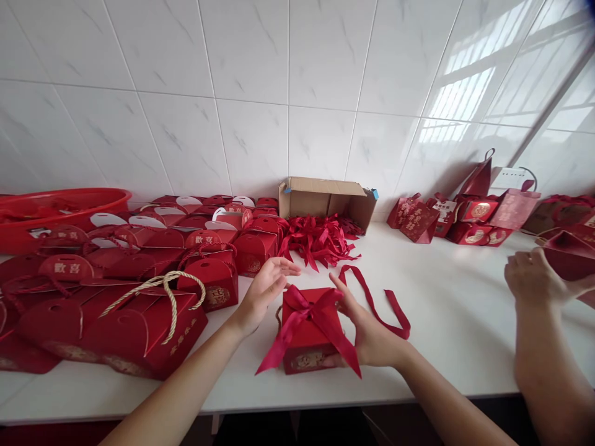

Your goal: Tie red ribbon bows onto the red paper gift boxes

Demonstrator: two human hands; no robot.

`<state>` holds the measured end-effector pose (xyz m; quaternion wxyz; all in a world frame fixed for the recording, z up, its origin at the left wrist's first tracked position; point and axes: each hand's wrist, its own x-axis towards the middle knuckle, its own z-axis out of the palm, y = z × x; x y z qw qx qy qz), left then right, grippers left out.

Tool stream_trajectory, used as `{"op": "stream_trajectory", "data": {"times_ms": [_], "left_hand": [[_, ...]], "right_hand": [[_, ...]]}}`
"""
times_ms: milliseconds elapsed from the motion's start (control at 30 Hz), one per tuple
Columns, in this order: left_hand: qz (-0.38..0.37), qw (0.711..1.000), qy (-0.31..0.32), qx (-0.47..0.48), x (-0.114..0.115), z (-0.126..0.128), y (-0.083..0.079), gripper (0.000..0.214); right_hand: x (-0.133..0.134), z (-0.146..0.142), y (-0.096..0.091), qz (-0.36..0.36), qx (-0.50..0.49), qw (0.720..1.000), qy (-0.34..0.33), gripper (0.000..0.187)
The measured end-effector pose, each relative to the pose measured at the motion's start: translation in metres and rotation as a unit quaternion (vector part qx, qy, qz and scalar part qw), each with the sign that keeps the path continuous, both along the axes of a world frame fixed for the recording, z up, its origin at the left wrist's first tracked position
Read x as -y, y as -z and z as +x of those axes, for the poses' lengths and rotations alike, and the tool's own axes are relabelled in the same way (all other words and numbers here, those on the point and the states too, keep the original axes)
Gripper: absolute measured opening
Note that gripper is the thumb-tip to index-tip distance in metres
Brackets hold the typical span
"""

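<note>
A small red gift box (304, 347) with gold print stands on the white counter (446, 322) in front of me. A red ribbon bow (309, 310) is tied over its top, with tails hanging down the front. My left hand (263, 291) is at the box's upper left, fingers stretched out, fingertips at the bow's left loop. My right hand (369, 337) is wrapped round the box's right side, thumb up against the bow. A loose ribbon (381, 303) lies curled just behind my right hand.
Many finished red boxes (204, 260) and a rope-handled red bag (149, 322) fill the left. A cardboard box (325, 198) spills red ribbons (318, 238) at the wall. A red basin (60, 207) sits far left. Another person's hand (532, 279) works among red bags (465, 217) at right.
</note>
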<state>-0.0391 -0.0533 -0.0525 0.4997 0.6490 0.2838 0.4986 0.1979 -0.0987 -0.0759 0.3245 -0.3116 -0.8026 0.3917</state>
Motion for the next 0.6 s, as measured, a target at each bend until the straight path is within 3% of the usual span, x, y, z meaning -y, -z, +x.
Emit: {"op": "stream_trajectory", "data": {"times_ms": [100, 167, 200, 267, 333, 367, 400, 500, 600], "left_hand": [[0.008, 0.999, -0.032, 0.01, 0.0, -0.001, 0.002, 0.036], [0.008, 0.999, -0.047, 0.012, 0.0, -0.001, 0.003, 0.036], [0.007, 0.999, -0.052, 0.012, 0.0, 0.0, 0.003, 0.036], [0.004, 0.998, -0.057, 0.006, 0.0, 0.001, 0.004, 0.036], [0.001, 0.998, -0.058, -0.018, 0.001, 0.003, 0.006, 0.034], [0.001, 0.998, -0.059, -0.037, 0.001, 0.004, 0.007, 0.033], [0.003, 0.996, -0.06, -0.06, 0.002, 0.006, 0.008, 0.033], [0.02, 0.988, -0.067, -0.141, 0.003, 0.01, 0.012, 0.028], [0.05, 0.971, -0.056, -0.225, 0.006, 0.015, 0.019, 0.019]], "right_hand": [[-0.011, 0.016, -0.009, 0.026, -0.043, 0.995, 0.09, 0.122], [-0.026, 0.037, -0.017, 0.051, -0.059, 0.967, 0.241, 0.119], [-0.035, 0.049, -0.02, 0.071, -0.063, 0.936, 0.338, 0.121], [-0.05, 0.069, -0.024, 0.099, -0.043, 0.842, 0.528, 0.128], [-0.061, 0.082, -0.021, 0.099, 0.027, 0.764, 0.637, 0.127], [-0.063, 0.085, -0.016, 0.097, 0.076, 0.755, 0.644, 0.119], [-0.064, 0.086, -0.01, 0.093, 0.13, 0.77, 0.618, 0.105], [-0.06, 0.074, 0.012, 0.076, 0.256, 0.855, 0.445, 0.058], [-0.052, 0.051, 0.028, 0.069, 0.295, 0.893, 0.332, 0.049]]}}
